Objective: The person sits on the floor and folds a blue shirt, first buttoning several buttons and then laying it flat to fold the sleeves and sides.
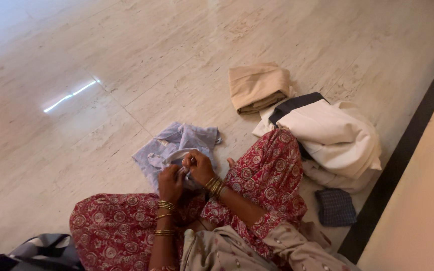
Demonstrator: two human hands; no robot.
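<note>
I sit on the floor with my legs in red patterned trousers (264, 175). A pale blue shirt (177, 143) lies crumpled on the floor in front of me. My left hand (171, 183) and my right hand (199, 167) meet at its near edge, both pinching the fabric by the collar. Gold bangles ring both wrists.
A folded tan garment (256, 86) lies further off. To the right is a heap of white (335, 138) and black (297, 103) clothes, with a folded dark checked cloth (335, 207) near it. A dark skirting strip (403, 150) and wall run along the right. Striped fabric (41, 248) sits at bottom left.
</note>
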